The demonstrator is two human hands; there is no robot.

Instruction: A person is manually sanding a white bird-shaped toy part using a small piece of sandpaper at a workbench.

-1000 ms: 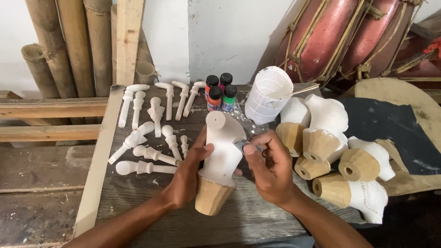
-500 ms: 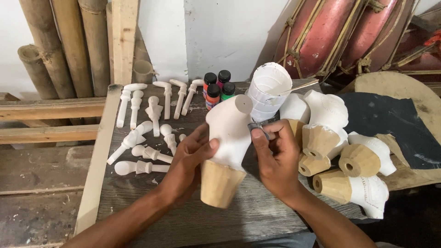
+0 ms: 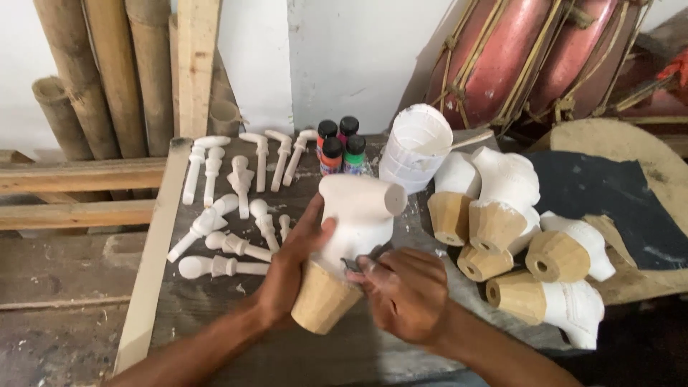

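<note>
Left hand: the left hand wraps round the waist of a carved figure torso, thumb up against its white part, fingers closed on it from the nine o'clock side.
Right hand: the right hand is curled shut around a small dark tool, whose tip sits at the seam where white meets bare wood; what kind of tool it is cannot be told.
Torso: it is held upright and a little tilted, just above the worktable; the white upper half points toward twelve o'clock, the bare tan cone base toward six. It lies between both hands, touching each.
Risk, slip: as a judgement, the tool tip works right beside the left thumb; a skid off the hard seam could nick that thumb or gouge the white coat.
Risk, grip: the torso hangs on one hand's clasp alone; a twist from the tool's push could turn it loose onto the table.
At ten o'clock: white turned limb pieces lie in loose rows, well apart from the hands.
At twelve o'clock: small paint bottles with black caps stand near a white-smeared plastic cup.
At two to three o'clock: more half-white torsos lie heaped, near the right hand and not touching it.
Behind: bamboo poles at eleven o'clock, red drums at one o'clock.
</note>
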